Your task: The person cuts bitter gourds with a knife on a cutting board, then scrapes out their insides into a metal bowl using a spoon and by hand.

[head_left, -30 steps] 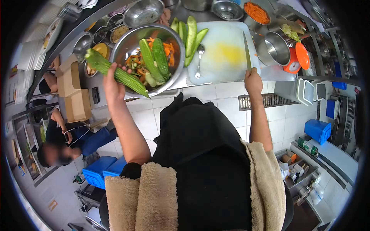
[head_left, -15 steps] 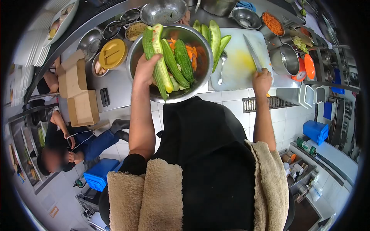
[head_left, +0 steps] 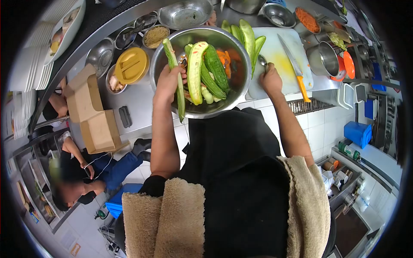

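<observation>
Fingers (head_left: 180,71) of the left hand (head_left: 167,88) close around a long green gourd piece (head_left: 169,51), holding it lengthwise over the left side of a large steel bowl (head_left: 241,60); whether it touches the rim, I cannot tell. Those of the right hand (head_left: 271,81) are wrapped around the handle of a spoon (head_left: 263,61), its head above the cutting board (head_left: 279,41). Within the bowl, other gourd pieces (head_left: 214,64), one with its pale cut face up, lie beside orange strips (head_left: 225,60). Across the board rests a knife (head_left: 290,53), its orange handle reaching past the near edge. More green halves (head_left: 247,34) lie at the board's left side. Farther off on the table stand a steel pot (head_left: 316,60), to the right, and a container of orange shreds (head_left: 307,20).
</observation>
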Available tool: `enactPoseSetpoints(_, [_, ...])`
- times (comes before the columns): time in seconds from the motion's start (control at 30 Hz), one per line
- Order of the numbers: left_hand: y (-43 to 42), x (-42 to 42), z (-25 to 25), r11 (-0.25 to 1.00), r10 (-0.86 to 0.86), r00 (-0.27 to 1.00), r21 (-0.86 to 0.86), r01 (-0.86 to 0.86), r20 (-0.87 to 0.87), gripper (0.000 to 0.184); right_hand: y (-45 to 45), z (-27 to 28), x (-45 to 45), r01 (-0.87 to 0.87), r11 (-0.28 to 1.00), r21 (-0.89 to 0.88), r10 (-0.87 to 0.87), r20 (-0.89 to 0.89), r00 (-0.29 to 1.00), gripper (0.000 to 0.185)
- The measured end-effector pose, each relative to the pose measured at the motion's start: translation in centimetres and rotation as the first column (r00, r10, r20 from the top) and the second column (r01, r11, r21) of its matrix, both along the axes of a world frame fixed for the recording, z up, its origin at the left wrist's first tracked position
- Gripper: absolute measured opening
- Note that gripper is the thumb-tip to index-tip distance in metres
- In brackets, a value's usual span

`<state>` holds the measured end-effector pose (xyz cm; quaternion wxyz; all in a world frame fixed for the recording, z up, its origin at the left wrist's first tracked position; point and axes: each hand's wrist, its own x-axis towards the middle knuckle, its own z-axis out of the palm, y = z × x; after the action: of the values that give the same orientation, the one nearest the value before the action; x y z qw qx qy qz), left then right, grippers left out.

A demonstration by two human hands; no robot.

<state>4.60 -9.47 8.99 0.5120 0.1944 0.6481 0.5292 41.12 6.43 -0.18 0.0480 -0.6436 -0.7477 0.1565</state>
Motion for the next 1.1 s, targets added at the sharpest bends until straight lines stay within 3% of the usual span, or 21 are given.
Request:
enactPoseSetpoints(0.17, [-1.0, -0.7, 2.0, 0.991, 0.042, 0.967, 0.110, -0.072, 0.253, 0.039, 0.6, 0.2, 1.4, 0.150, 0.985, -0.081, -0.154, -0.043, 0.987, 0.042])
enactPoseSetpoints(0.27, [-1.4, -0.2, 2.5, 0.986, 0.027, 0.926, 0.142, -0.086, 0.376, 0.045, 0.3, 0.8, 4.9, 0.177, 0.984, 0.015, -0.167, -0.262, 0.951, 0.032])
enactPoseSetpoints(0.37, [-1.7, 1.7, 3.7, 0.971, -0.090, 0.925, 0.237, 0.000, 0.369, 0.056, -0.9, 6.9, 4.8, 0.117, 0.993, 0.009, -0.107, -0.357, 0.928, 0.025])
enactPoseSetpoints(0.4, [-1.7, 2.5, 4.2, 0.969, -0.122, 0.911, 0.247, 0.023, 0.394, 0.069, -1.6, 10.1, 3.2, 0.085, 0.996, -0.035, -0.092, -0.393, 0.915, 0.025])
enactPoseSetpoints(0.5, [-0.9, 5.1, 4.7, 0.956, -0.187, 0.916, 0.281, 0.086, 0.355, 0.078, -2.9, 16.2, -1.5, -0.143, 0.989, 0.041, 0.148, -0.340, 0.929, 0.023])
enactPoseSetpoints(0.57, [-0.5, 6.5, 4.7, 0.957, -0.207, 0.924, 0.263, 0.123, 0.321, 0.080, -2.3, 14.8, -3.7, -0.352, 0.882, 0.314, 0.441, -0.282, 0.852, 0.029])
enactPoseSetpoints(0.63, [-0.1, 7.7, 5.0, 0.960, -0.217, 0.930, 0.237, 0.149, 0.295, 0.080, -2.9, 16.3, -7.3, -0.421, 0.820, 0.387, 0.539, -0.277, 0.795, 0.030])
enactPoseSetpoints(0.73, [0.0, 9.1, 5.6, 0.972, -0.216, 0.936, 0.150, 0.180, 0.280, 0.079, -3.2, 18.4, -10.8, -0.490, 0.799, 0.349, 0.551, -0.098, 0.829, 0.030])
enactPoseSetpoints(1.03, [-1.1, 9.4, 6.8, 0.964, -0.244, 0.957, 0.141, 0.224, 0.153, 0.078, -3.1, 19.8, -12.6, -0.570, 0.705, 0.422, 0.616, 0.034, 0.787, 0.026])
enactPoseSetpoints(1.1, [-1.3, 9.1, 6.9, 0.961, -0.255, 0.958, 0.139, 0.237, 0.130, 0.077, -3.1, 19.8, -12.7, -0.600, 0.699, 0.389, 0.619, 0.091, 0.780, 0.034])
